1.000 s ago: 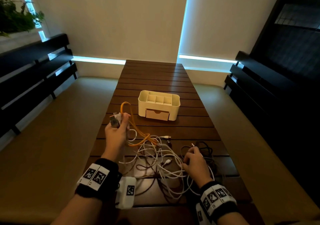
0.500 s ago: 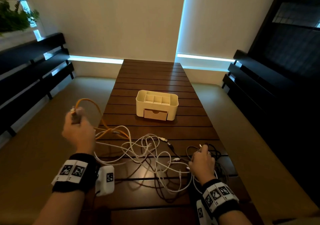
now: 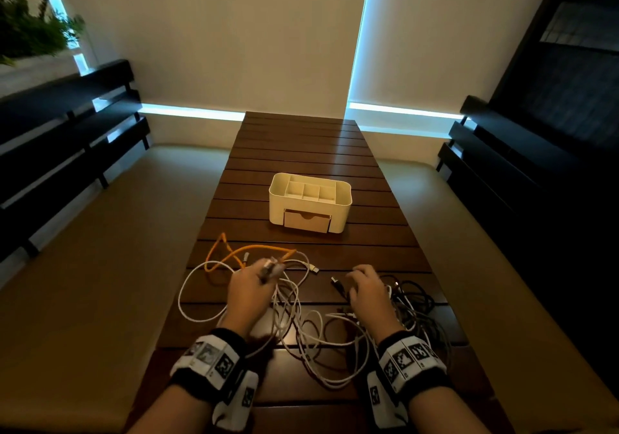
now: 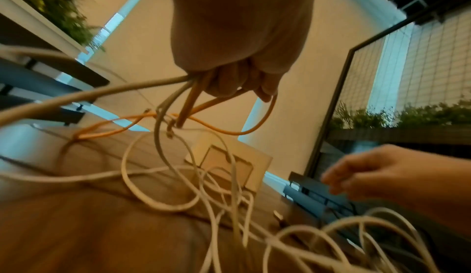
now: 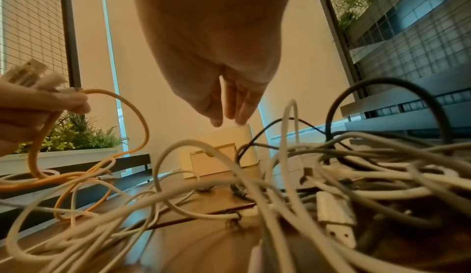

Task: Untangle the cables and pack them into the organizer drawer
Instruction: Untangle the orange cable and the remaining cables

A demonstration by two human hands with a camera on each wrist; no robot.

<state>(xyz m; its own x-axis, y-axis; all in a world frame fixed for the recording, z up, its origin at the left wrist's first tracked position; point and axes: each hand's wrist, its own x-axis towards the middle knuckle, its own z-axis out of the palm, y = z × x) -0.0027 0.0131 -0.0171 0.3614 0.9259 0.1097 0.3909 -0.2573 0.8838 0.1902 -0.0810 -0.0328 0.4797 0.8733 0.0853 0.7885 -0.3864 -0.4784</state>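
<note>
A tangle of white cables (image 3: pixel 294 319) lies on the near end of the wooden table (image 3: pixel 301 152), with black cables (image 3: pixel 415 303) at its right. My left hand (image 3: pixel 251 286) grips the orange cable (image 3: pixel 248 253) and a white cable end together; plugs stick out of the fist (image 5: pixel 28 74). The orange cable loops away to the left on the table (image 4: pixel 107 126). My right hand (image 3: pixel 365 289) hovers over the black cables with straight relaxed fingers (image 5: pixel 229 106), holding nothing. The cream organizer (image 3: pixel 310 196) stands beyond, its drawer (image 3: pixel 306 221) closed.
Padded benches (image 3: pixel 100 266) run along both sides of the table, with dark slatted backrests (image 3: pixel 60 132). A planter with greenery (image 3: pixel 26 32) sits at the far left. A dark mesh screen (image 3: pixel 569 48) stands at the right.
My left hand swung out to the left with the orange cable, then came back over the table's middle. The orange loop now lies on the table. My right hand lifted off the pile.
</note>
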